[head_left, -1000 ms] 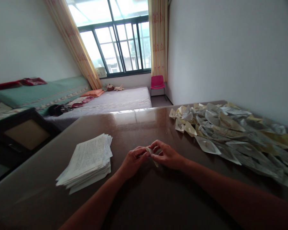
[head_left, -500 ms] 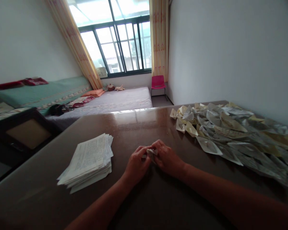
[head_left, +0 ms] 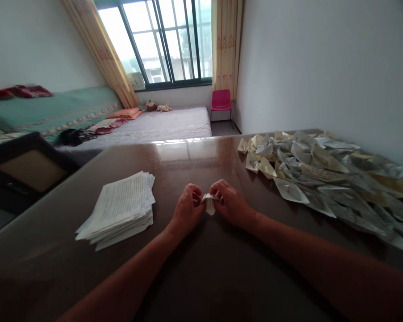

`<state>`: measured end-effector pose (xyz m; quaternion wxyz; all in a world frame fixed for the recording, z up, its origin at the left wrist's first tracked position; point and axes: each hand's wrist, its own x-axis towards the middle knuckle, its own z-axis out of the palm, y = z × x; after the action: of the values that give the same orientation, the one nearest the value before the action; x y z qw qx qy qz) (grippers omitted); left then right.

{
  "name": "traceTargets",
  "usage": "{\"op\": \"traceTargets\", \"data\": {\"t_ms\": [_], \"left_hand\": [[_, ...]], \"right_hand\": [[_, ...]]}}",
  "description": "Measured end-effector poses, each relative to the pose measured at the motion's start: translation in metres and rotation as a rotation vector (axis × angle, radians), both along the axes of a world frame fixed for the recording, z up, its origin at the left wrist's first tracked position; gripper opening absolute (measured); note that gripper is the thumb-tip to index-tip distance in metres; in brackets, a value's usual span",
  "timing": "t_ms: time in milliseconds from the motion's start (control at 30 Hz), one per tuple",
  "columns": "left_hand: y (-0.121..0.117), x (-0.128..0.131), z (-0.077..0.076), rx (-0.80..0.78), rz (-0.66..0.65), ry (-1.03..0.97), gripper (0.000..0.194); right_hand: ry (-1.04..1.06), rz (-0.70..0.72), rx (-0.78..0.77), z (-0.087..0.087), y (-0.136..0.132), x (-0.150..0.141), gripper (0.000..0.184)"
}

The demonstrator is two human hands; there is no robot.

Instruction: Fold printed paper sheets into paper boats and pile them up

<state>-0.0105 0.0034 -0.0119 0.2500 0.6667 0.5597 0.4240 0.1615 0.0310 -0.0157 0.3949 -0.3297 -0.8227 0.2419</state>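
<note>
A small folded piece of printed paper is held between my two hands, just above the dark brown table. My left hand pinches its left side, and my right hand pinches its right side. The middle of the paper shows between the fingers, with a flap pointing down toward me. Its ends are hidden by the fingertips. To the left of my hands lies a stack of printed sheets. On the right is a large heap of folded paper boats.
A dark cabinet stands at the table's left side. Beyond the far edge are a bed with pillows and toys, and a pink chair. A white wall runs along the right.
My hands have moved slightly apart, and more of the folded paper shows between them. The view has tilted down a little. The stack and the heap lie as before.
</note>
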Motion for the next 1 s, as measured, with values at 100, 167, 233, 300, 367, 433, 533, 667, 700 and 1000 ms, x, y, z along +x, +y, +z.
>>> {"op": "traceTargets", "data": {"t_ms": [100,167,233,300,367,433,533,667,700,1000], "left_hand": [[0.003,-0.005,-0.002,0.006,-0.044,0.083,0.011],[0.003,-0.009,-0.002,0.017,-0.093,0.148,0.008],[0.002,-0.012,-0.002,0.023,-0.156,0.192,0.005],[0.001,-0.017,-0.001,0.03,-0.229,0.257,0.004],[-0.001,-0.021,0.003,0.057,-0.291,0.367,0.008],[-0.003,-0.024,0.008,0.096,-0.34,0.488,0.012],[-0.006,-0.025,0.017,0.127,-0.405,0.616,0.016],[-0.009,-0.024,0.024,0.128,-0.446,0.729,0.02],[-0.01,-0.023,0.024,0.127,-0.45,0.76,0.02],[-0.034,-0.013,0.039,0.115,-0.457,1.102,0.036]], "right_hand": [[-0.06,0.052,-0.027,-0.001,0.004,0.004,0.022],[-0.145,0.082,-0.026,0.0,0.006,0.009,0.021],[-0.239,0.09,0.006,0.003,0.007,0.015,0.019],[-0.323,0.113,0.056,0.008,0.008,0.021,0.018],[-0.389,0.17,0.106,0.013,0.011,0.026,0.019],[-0.441,0.235,0.153,0.018,0.013,0.03,0.018],[-0.506,0.317,0.217,0.024,0.017,0.034,0.018],[-0.54,0.38,0.258,0.028,0.017,0.037,0.021],[-0.535,0.383,0.262,0.029,0.017,0.037,0.02],[-0.52,0.294,0.265,0.02,0.012,0.028,0.024]]}}
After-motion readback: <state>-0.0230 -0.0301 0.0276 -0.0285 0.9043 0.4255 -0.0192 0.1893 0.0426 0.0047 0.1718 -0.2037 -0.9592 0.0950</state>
